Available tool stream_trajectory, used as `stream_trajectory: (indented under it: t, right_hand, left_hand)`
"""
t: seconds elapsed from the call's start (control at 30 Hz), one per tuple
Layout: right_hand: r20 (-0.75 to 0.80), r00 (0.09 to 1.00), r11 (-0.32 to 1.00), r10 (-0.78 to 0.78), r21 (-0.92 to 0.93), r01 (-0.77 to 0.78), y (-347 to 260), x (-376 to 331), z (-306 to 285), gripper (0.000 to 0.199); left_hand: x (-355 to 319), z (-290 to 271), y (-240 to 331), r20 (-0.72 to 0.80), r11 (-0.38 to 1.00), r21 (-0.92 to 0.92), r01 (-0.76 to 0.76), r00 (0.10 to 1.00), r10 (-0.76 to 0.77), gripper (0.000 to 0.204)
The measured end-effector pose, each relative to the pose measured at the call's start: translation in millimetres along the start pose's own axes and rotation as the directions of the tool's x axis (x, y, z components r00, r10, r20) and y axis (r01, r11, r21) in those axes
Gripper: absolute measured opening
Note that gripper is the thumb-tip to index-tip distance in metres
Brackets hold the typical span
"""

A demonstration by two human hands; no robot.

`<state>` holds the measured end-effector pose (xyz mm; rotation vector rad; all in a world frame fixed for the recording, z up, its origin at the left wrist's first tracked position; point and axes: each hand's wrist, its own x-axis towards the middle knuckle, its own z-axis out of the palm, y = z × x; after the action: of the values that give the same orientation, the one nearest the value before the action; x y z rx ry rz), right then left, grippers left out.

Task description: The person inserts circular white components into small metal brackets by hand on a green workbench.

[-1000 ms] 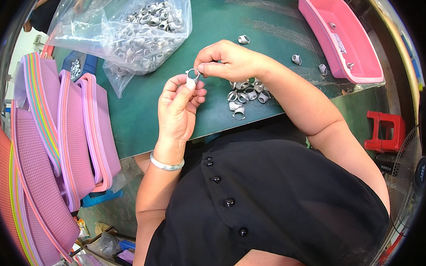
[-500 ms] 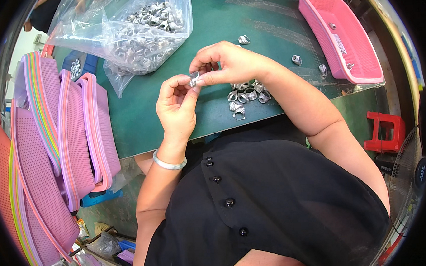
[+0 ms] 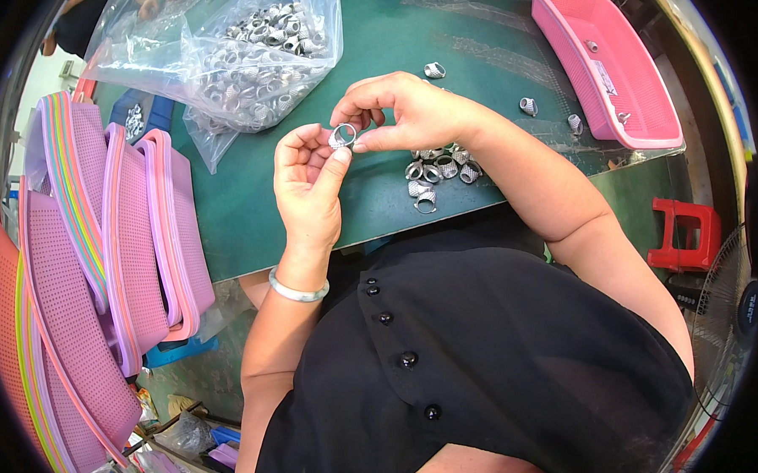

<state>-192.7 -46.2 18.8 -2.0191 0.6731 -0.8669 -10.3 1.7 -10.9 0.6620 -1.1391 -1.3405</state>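
A silver ring (image 3: 342, 137) with a textured surface is held above the table, its round opening turned to view. My left hand (image 3: 309, 174) pinches it between thumb and fingertips. From the other side, my right hand (image 3: 409, 112) meets the ring with thumb and curled fingers, so both hands are closed on it. Partly behind my right forearm, several similar rings (image 3: 447, 167) lie in a loose pile on the green table (image 3: 378, 204). A clear plastic bag (image 3: 200, 109) full of such rings rests beyond my left hand.
Stacked pink and purple perforated baskets (image 3: 134, 247) stand along the left. A pink basket (image 3: 556, 38) with a few rings sits at the right, near single loose rings (image 3: 527, 106). A blue tray (image 3: 160, 112), a red stool (image 3: 685, 233) and a fan (image 3: 720, 306) are also around.
The ring has been turned so that its round opening now shows. My left hand has shifted slightly left, and my right hand has moved a little with it.
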Motion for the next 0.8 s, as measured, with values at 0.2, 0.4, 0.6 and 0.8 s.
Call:
stream_trajectory:
  t: [0.2, 0.4, 0.6, 0.8]
  right_hand:
    - [0.013, 0.999, 0.998, 0.03, 0.052, -0.03, 1.1, -0.3, 0.1, 0.029]
    - [0.024, 0.999, 0.998, 0.029, 0.063, -0.03, 3.4, -0.2, -0.1, 0.03]
    - [0.028, 0.999, 0.997, 0.043, 0.056, -0.045, 3.6, 0.3, -0.8, 0.03]
    - [0.037, 0.998, 0.997, 0.053, 0.061, -0.056, 4.2, 0.2, -1.1, 0.029]
  left_hand:
    - [0.1, 0.8, 3.7, -0.04, 0.995, -0.058, 0.08, 0.996, -0.082, 0.031]
    - [-0.1, 2.7, 7.1, -0.064, 0.991, -0.068, 0.118, 0.99, -0.123, 0.029]
    - [0.4, 3.0, 7.1, -0.078, 0.993, -0.058, 0.106, 0.991, -0.111, 0.029]
    - [0.2, 4.4, 8.2, -0.072, 0.999, 0.0, 0.048, 0.996, -0.048, 0.031]
